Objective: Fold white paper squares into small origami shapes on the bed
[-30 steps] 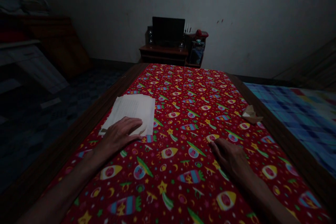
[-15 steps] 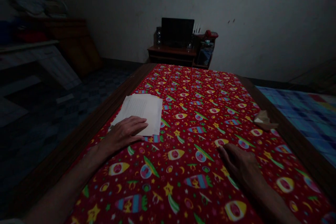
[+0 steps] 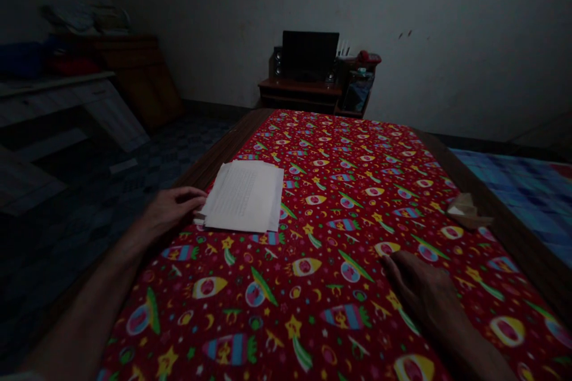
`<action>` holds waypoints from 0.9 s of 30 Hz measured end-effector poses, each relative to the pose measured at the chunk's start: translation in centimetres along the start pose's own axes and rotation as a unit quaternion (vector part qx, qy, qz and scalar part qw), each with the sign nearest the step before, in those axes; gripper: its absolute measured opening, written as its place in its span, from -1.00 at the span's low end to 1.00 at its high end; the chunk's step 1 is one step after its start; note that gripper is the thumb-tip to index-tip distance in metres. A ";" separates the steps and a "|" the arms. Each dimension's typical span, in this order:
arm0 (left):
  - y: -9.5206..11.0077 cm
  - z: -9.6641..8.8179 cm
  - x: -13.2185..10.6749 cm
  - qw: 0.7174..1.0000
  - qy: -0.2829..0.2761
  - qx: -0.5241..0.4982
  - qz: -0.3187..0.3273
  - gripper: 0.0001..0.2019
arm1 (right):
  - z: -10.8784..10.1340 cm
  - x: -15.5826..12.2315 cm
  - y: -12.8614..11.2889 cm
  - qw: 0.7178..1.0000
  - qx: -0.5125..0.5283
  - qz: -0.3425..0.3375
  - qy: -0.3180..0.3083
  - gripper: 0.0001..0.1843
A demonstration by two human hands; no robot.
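Far out to the left of our left hand we see a pale desk with a blue bundle and a red bundle on it, too dim to name more closely. Behind the desk, beyond that hand, stands a brown wooden cabinet. Our left hand comes in over the left border of the table, fingers bent and reaching rightward, their tips at the left edge of a stack of printed sheets; we cannot tell whether they pinch the paper or merely touch it. The stack lies flat just right of this hand, on a red rocket-print tablecloth that stretches between and beyond both our hands. Past the far end of the table, ahead of the gap between the hands, a black monitor sits on a small brown computer desk. Our right hand rests on the cloth, well apart from the stack, fingers curled loosely under; we cannot tell whether thumb and fingertips meet. Ahead and right of it lies a folded brown paper piece, and farther right spreads a blue plaid sheet.
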State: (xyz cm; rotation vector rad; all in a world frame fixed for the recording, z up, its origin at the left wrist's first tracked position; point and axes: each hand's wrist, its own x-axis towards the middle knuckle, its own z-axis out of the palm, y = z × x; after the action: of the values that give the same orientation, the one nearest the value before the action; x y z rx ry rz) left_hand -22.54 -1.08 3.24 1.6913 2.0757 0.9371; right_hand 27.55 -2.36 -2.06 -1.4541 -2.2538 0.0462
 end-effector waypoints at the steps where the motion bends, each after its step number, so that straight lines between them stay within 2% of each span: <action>1: 0.0 0.4 -0.1 1.000 -0.030 -0.001 0.006 -0.56 | 0.0 0.0 0.1 1.000 0.001 -0.005 0.000 -0.74; 3: -0.1 1.2 -0.2 0.996 -0.082 0.013 0.038 -0.56 | 0.0 0.0 0.1 1.000 0.002 -0.009 -0.001 -0.75; 5: -0.1 2.0 -0.2 0.989 -0.101 0.054 0.094 -0.51 | -0.1 0.0 0.1 1.000 -0.002 -0.008 -0.001 -0.73; 10: -0.4 3.0 -0.4 0.964 -0.115 0.163 0.173 -0.33 | -0.1 0.1 -0.3 1.000 -0.012 -0.002 0.009 -0.69; 16: -0.6 3.7 -0.8 0.940 -0.106 0.175 0.274 -0.46 | -0.3 0.2 -0.7 1.000 -0.002 0.004 0.007 -0.68; 23: -1.0 3.7 -0.1 0.938 -0.116 0.124 0.302 -0.46 | -0.4 0.2 -0.4 1.000 0.001 -0.004 0.001 -0.71; 27: -1.0 3.5 0.0 0.945 -0.100 0.082 0.300 -0.51 | -0.4 0.2 -0.5 1.000 -0.001 -0.003 0.001 -0.72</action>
State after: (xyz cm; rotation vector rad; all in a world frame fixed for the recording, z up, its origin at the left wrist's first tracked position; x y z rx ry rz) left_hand -21.19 -0.12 -0.02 2.4658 1.5597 0.7100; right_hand 27.21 -2.54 -1.48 -1.4481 -2.2569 0.0407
